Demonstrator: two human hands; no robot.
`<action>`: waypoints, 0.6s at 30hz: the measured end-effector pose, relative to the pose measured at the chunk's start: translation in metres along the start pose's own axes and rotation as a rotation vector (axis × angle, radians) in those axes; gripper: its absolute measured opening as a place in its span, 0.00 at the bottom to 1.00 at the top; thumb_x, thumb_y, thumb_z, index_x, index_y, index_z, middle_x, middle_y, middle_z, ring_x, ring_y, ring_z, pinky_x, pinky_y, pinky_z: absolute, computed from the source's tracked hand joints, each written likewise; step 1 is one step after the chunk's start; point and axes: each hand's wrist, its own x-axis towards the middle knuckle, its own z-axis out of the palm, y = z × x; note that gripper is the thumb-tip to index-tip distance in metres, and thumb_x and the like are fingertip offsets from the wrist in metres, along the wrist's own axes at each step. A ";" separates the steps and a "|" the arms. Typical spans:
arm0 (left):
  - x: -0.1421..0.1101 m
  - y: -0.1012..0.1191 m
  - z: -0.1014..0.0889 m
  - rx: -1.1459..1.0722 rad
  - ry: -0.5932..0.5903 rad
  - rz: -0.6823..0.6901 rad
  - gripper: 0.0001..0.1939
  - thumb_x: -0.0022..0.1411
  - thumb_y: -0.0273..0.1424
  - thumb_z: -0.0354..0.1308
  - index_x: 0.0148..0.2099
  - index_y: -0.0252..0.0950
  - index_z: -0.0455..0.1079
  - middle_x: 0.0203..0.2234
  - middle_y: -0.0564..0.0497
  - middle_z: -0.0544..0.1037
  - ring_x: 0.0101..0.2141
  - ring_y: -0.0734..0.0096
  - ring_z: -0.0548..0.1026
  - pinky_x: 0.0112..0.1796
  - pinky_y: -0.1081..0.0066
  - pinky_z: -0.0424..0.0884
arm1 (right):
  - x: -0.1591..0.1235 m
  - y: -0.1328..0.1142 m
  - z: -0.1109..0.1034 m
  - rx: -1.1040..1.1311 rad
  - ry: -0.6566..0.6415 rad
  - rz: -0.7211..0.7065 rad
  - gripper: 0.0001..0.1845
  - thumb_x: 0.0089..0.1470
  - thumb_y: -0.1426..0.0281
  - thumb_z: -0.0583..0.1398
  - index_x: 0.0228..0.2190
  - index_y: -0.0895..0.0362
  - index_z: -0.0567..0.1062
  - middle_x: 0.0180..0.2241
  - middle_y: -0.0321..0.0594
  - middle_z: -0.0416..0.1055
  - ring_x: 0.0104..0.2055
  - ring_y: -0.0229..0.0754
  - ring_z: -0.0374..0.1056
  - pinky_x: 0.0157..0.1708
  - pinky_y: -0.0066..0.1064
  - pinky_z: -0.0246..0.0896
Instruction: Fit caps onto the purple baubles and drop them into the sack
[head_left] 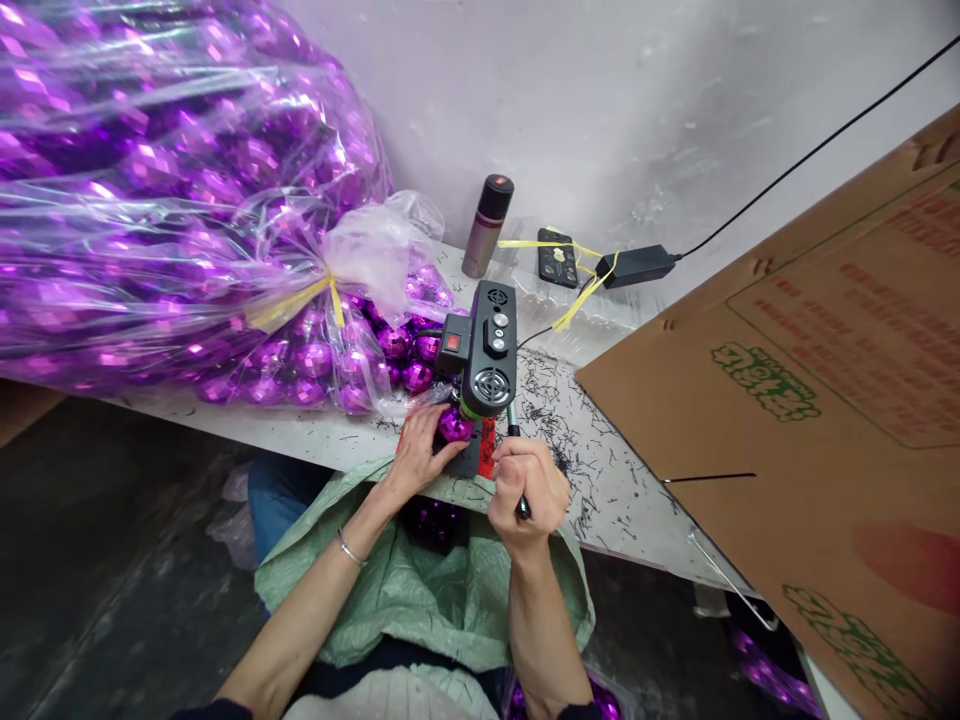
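Observation:
My left hand [420, 447] has its fingers curled around a shiny purple faceted ball [454, 425], under the lower end of a black bench machine [491, 350]. The machine has round grilles, silver buttons and a red switch at its side. My right hand [531, 490] is closed round the black handle of a lever [523, 507] at the machine's right. More purple balls [395, 343] lie just behind the left hand, at the mouth of a plastic bag. A green woven sack [450, 600] hangs open below my hands, with purple balls inside it.
A large clear bag of purple balls [172, 200] fills the left. Small black bits litter the white table [622, 510]. Behind the machine are a spray can [487, 225], a phone [556, 257] and a power adapter [639, 266]. A cardboard box [825, 350] stands at right.

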 end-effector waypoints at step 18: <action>0.000 -0.001 0.006 -0.061 0.006 0.052 0.30 0.67 0.42 0.62 0.66 0.36 0.61 0.58 0.36 0.74 0.60 0.48 0.72 0.60 0.48 0.69 | -0.025 0.006 0.009 0.008 0.022 0.009 0.14 0.67 0.74 0.51 0.28 0.55 0.67 0.26 0.37 0.69 0.28 0.35 0.67 0.27 0.27 0.60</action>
